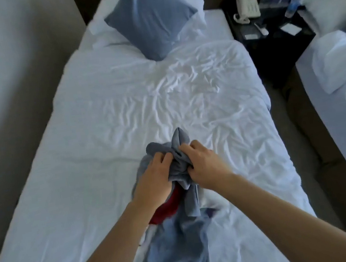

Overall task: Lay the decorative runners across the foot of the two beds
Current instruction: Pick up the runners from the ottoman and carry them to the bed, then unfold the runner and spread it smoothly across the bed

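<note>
Both hands, left hand (154,174) and right hand (204,166), clamp the bunched blue-grey runner (178,162) at lower centre of frame, over the near bed (82,141). Soft, light and floppy, it likely handles best gripped at its end corners and spread.

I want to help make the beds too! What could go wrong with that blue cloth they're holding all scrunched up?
The blue-grey runner is bunched between the left hand and right hand, so it might open out twisted or crooked. Spreading it could also drag more creases into the already wrinkled white duvet. A red cloth lies tangled under it and may get pulled along.
</note>
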